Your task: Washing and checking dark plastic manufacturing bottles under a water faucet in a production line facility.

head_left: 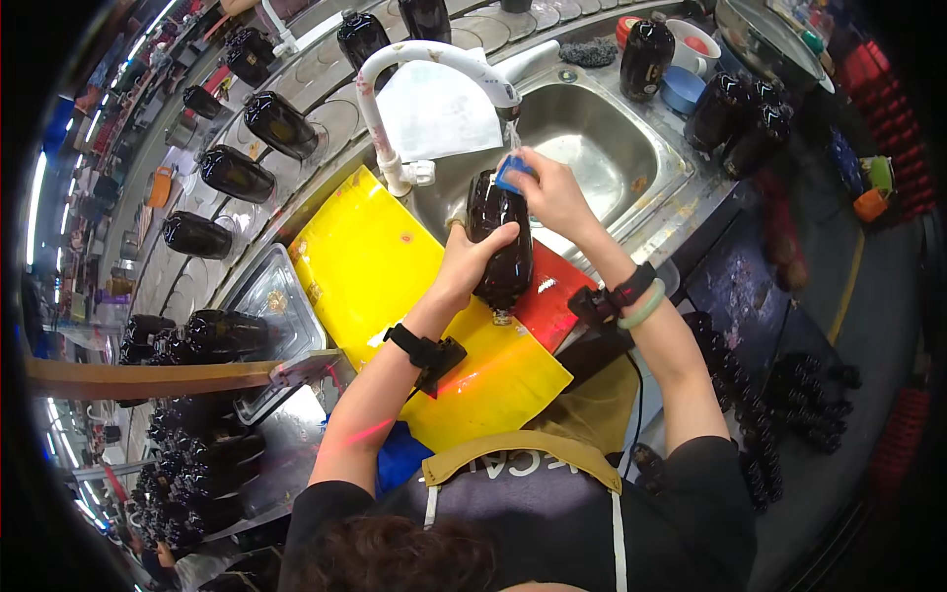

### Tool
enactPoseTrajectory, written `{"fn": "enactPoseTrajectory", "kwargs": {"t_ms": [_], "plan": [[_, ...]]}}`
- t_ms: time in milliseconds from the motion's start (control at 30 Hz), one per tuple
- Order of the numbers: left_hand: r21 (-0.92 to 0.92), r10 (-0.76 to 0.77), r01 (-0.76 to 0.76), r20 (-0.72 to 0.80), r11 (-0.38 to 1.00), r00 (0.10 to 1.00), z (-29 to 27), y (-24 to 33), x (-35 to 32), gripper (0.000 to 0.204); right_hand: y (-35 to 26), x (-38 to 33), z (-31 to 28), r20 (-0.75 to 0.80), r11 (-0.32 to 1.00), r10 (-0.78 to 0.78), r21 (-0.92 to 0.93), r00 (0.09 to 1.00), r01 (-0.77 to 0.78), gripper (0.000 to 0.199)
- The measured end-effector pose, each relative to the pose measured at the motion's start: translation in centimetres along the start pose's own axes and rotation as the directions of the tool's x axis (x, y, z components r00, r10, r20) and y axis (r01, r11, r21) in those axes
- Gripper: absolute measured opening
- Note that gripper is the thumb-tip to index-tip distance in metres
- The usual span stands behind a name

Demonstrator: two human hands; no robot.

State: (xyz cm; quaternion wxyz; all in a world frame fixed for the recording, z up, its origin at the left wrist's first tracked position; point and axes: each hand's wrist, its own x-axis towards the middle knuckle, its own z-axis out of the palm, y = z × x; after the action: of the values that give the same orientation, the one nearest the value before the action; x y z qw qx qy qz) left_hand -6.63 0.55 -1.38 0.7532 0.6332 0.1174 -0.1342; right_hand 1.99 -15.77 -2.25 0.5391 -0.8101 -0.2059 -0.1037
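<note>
A dark glossy bottle [506,261] lies tilted over the near side of the sink, its narrow neck toward me and its base under the tap. My left hand [468,259] is wrapped round its left side, thumb across the top. A small flat blue piece, like a scraper [512,172], is pinched in my right hand [552,192] at the far end of the bottle. Water runs from the white curved faucet [424,51] just beyond that hand. Fingers under the bottle are hidden.
The metal sink [656,148] holds the basin. Yellow sheeting [367,242] and a red sheet [554,301] cover its near side. Several dark bottles [237,174] stand on the conveyor at left; others [720,111] stand at right near a blue bowl [682,90]. A metal tray [314,321] sits left.
</note>
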Motion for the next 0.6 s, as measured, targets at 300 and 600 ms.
{"fn": "enactPoseTrajectory", "kwargs": {"t_ms": [300,600], "plan": [[0.037,0.01,-0.012,0.061,0.999,0.998,0.0,0.3,0.0,0.064,0.4,-0.2,-0.2,0.053,0.998,0.008,0.061,0.999,-0.011,0.019],[0.062,-0.02,0.021,-0.01,0.998,1.0,-0.8,-0.9,0.9,0.072,-1.3,0.3,-0.2,0.034,0.994,0.072,0.074,0.997,-0.075,0.016]]}}
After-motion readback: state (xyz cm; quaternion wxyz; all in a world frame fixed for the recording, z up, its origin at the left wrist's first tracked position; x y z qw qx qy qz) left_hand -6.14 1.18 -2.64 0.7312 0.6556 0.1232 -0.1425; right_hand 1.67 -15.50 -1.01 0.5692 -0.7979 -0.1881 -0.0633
